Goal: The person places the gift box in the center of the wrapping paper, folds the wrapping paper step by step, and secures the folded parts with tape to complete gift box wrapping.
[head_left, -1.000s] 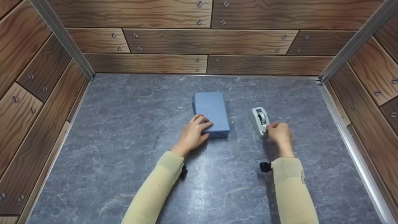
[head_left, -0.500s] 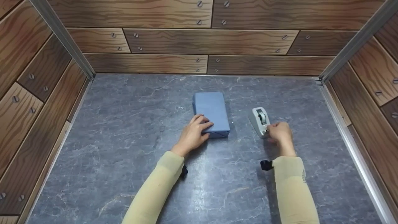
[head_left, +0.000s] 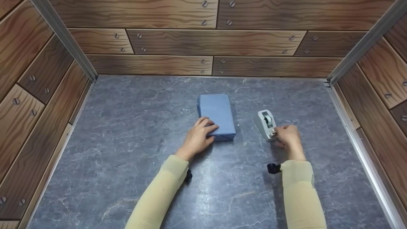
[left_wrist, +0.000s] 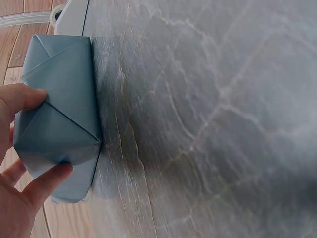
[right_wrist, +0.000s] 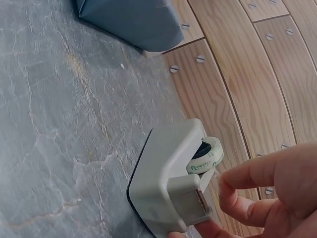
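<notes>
In the head view, my left hand (head_left: pixel 198 136) grips the near left corner of a blue paper-wrapped box (head_left: pixel 217 111). The left wrist view has the thumb (left_wrist: pixel 32 96) on the folded end of the box (left_wrist: pixel 64 94) and a finger (left_wrist: pixel 52 181) along another side. To the right stands a pale grey tape dispenser (head_left: pixel 265 125). My right hand (head_left: pixel 287 136) is at its cutter end, pinching the free end of the tape. From the right wrist, the tape roll (right_wrist: pixel 207 156) sits in the dispenser (right_wrist: pixel 163 173), with other fingertips touching its lower front.
A grey marbled tabletop (head_left: pixel 127 127) lies under everything. Wood-print panels (head_left: pixel 178 41) wall the back and both sides, with a metal rail (head_left: pixel 365 165) along the right edge. A tiny white speck (head_left: pixel 238 125) lies between box and dispenser.
My right hand has shifted slightly right, showing more of the dispenser's cutter end. The left hand, the box and the dispenser stay in place.
</notes>
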Available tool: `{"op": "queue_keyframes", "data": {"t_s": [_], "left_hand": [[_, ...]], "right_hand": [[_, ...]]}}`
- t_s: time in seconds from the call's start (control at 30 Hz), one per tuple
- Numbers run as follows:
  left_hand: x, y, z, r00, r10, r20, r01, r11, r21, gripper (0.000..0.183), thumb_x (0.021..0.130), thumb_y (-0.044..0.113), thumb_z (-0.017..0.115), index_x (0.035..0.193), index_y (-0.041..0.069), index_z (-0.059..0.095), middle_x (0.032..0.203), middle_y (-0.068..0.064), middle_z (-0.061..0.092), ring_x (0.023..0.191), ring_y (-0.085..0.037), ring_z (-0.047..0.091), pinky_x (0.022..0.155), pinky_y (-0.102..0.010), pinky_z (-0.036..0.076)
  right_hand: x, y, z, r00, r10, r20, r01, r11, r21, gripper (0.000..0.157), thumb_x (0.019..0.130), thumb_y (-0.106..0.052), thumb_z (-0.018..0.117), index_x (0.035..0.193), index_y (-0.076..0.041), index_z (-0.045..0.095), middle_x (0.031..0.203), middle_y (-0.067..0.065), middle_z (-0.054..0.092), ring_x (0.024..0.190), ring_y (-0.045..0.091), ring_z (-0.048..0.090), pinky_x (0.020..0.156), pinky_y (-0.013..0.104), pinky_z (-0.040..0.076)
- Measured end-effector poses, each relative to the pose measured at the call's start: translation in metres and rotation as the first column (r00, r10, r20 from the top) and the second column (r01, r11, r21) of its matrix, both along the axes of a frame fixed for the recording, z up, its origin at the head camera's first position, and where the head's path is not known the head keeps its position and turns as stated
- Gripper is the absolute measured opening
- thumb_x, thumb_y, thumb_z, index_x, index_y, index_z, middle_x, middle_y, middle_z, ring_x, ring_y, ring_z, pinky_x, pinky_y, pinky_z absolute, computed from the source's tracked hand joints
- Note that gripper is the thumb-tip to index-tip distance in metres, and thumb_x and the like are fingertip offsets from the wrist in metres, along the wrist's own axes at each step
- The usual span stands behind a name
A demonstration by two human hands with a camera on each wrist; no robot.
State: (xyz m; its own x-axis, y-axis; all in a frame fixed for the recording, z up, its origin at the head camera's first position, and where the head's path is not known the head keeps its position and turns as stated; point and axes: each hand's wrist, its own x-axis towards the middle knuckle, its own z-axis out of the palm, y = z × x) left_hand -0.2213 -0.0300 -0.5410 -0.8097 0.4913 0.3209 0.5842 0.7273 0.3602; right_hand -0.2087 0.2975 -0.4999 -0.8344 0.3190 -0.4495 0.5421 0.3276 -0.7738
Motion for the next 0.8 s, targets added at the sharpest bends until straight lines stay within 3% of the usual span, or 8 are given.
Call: {"op": "queue_keyframes", "data": {"t_s": [0.4, 0.6, 0.8], "left_hand": [[0.0005, 0.0001, -0.0012, 1.000, 0.007, 0.006, -0.007, 1.000, -0.003, 0.037, 0.083, 0.029, 0.066, 0.120, 0.027, 0.060, 0.121, 0.005, 0.049, 0.126, -0.016, 0.031, 0.076, -0.035, 0.048], [0.0004, 0.0008, -0.0023, 1.000, 0.006, -0.008, -0.006, 1.000, 0.004, 0.038, 0.083, 0.027, 0.067, 0.120, 0.025, 0.061, 0.120, 0.004, 0.049, 0.127, -0.018, 0.031, 0.078, -0.035, 0.048], [0.0003, 0.0002, -0.0033, 1.000, 0.002, -0.021, -0.002, 1.000, 0.004, 0.037, 0.083, 0.028, 0.066, 0.119, 0.025, 0.061, 0.120, 0.004, 0.050, 0.126, -0.018, 0.032, 0.081, -0.036, 0.047]], "right_hand": [[0.0027, 0.0043, -0.0048, 0.999, -0.029, -0.026, 0.024, 0.987, -0.160, 0.037, 0.093, -0.014, 0.043, 0.121, 0.010, 0.041, 0.104, 0.016, 0.047, 0.082, 0.020, 0.054, 0.075, 0.036, 0.051], [0.0032, 0.0032, -0.0023, 0.998, -0.060, -0.022, 0.054, 0.977, -0.206, 0.026, 0.092, -0.013, 0.044, 0.109, 0.007, 0.045, 0.102, 0.015, 0.045, 0.076, 0.019, 0.056, 0.073, 0.035, 0.052], [0.0043, 0.0033, -0.0033, 0.998, -0.058, 0.001, 0.057, 0.966, -0.253, 0.045, 0.094, -0.017, 0.043, 0.130, 0.009, 0.035, 0.117, 0.020, 0.042, 0.090, 0.027, 0.059, 0.074, 0.034, 0.051]]}}
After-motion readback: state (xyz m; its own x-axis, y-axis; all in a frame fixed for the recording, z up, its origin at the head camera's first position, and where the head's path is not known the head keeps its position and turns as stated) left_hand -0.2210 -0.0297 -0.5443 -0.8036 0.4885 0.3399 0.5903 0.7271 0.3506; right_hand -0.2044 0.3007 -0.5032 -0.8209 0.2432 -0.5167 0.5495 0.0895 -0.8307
